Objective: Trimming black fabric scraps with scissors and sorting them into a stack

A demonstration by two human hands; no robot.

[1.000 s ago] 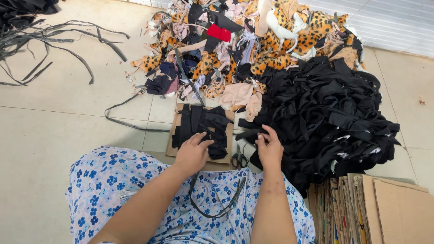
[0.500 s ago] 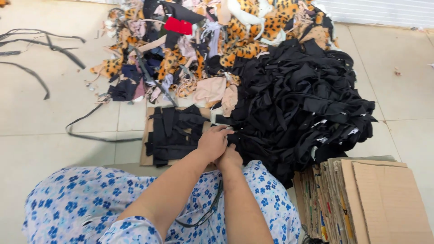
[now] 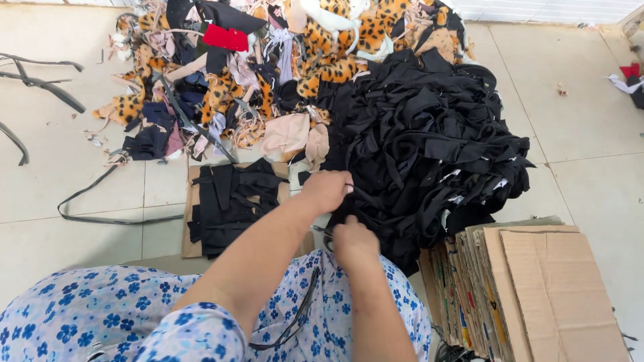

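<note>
My lap is covered in blue-flowered cloth [image 3: 134, 308]. Just above it my right hand [image 3: 354, 243] is curled shut on a black strip [image 3: 365, 216] at the near edge of the black heap [image 3: 429, 147]. My left hand [image 3: 327, 190] reaches over from the left and closes on the same strip a little farther up, at the heap's edge. Left of my hands, a smaller stack of black pieces [image 3: 231, 201] lies on a cardboard sheet [image 3: 192, 248]. At right, flattened cartons [image 3: 530, 288] stand near the heap. Beyond, leopard-print and coloured scraps [image 3: 255, 80] spread over the tiled floor [image 3: 583, 121].
</note>
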